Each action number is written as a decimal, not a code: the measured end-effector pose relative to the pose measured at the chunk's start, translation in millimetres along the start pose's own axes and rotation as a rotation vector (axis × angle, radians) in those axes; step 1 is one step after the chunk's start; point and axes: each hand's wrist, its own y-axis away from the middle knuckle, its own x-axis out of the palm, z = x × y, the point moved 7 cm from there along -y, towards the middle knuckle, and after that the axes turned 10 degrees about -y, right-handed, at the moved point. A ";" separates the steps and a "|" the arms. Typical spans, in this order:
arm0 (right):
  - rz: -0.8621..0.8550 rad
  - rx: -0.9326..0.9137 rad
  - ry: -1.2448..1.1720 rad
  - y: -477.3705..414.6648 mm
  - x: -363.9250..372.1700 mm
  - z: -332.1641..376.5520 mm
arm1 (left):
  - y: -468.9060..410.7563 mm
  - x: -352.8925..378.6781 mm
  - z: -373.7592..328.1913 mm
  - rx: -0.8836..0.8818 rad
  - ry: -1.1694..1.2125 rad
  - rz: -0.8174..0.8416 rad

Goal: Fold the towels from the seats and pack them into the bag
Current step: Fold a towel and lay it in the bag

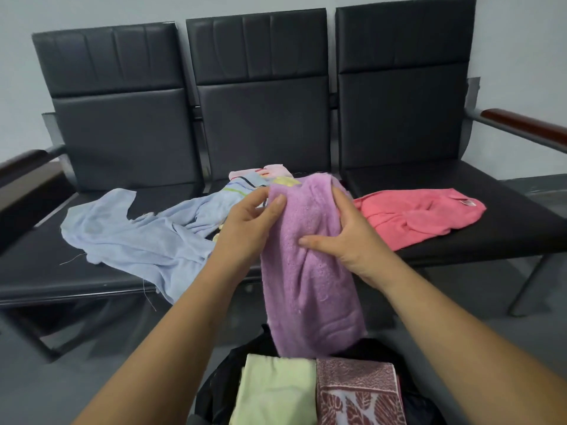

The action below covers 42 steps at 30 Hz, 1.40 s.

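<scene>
Left hand (248, 222) and right hand (346, 237) are clamped on the lilac towel (306, 286), held hanging before the bench's (92, 289) front edge, above the black bag (214, 388). Edges should be squared and the strip halved before it is lowered onto the folded green towel (276, 391).

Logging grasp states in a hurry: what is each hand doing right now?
Left hand: closed, pinching the purple towel near its top.
Right hand: closed, gripping the same towel.

A single wide-angle head view looks forward and down, facing the three black seats (264, 124). The bag (214, 391), in front of the seats, lies close beneath the lens.
</scene>
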 end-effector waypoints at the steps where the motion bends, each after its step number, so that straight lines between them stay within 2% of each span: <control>1: -0.026 0.000 -0.035 -1.2 0.8 -1.6 | -1.2 1.7 3.4 -0.010 0.001 0.000; 4: -0.123 -0.001 -0.249 -6.0 -6.3 -0.1 | -4.3 4.4 19.4 -0.126 0.121 0.005; 7: -0.210 -0.031 -0.449 -9.2 -18.4 4.3 | -0.2 15.4 35.4 -0.308 0.159 0.120; 11: -0.279 0.043 -0.635 -7.8 -25.8 -2.1 | 6.3 32.4 49.3 -0.418 0.270 0.231; 14: -0.301 0.086 -0.678 -6.9 -29.6 -5.2 | 12.9 48.2 52.7 -0.480 0.386 0.377; 17: -0.331 0.110 -0.670 -7.1 -35.9 -8.9 | 21.2 53.8 50.5 -0.525 0.353 0.487; 20: -0.353 0.152 -0.668 -6.4 -42.2 -13.7 | 17.6 47.4 47.2 -0.514 0.373 0.400; 23: -0.343 0.231 -0.675 -4.9 -45.5 -18.9 | 14.9 45.3 39.0 -0.502 0.506 0.292; 27: -0.043 0.345 -0.633 0.8 -27.5 -28.1 | 11.5 43.8 35.8 -0.556 0.698 0.192; 30: 0.058 0.393 -0.556 7.1 -20.5 -33.0 | 6.7 32.5 36.5 -0.546 0.773 0.178; 32: 0.010 0.341 -0.575 4.4 -24.0 -30.6 | 4.2 22.5 37.2 -0.491 0.684 0.211; 37: -0.148 0.239 -0.637 -0.9 -41.3 -28.4 | 2.4 0.7 50.6 -0.413 0.213 0.255; 39: -0.177 0.225 -0.581 0.4 -44.2 -29.7 | 2.6 -3.9 58.1 -0.445 0.154 0.252; 42: -0.238 0.193 -0.427 1.5 -45.7 -31.0 | 1.1 -12.9 66.8 -0.483 0.041 0.154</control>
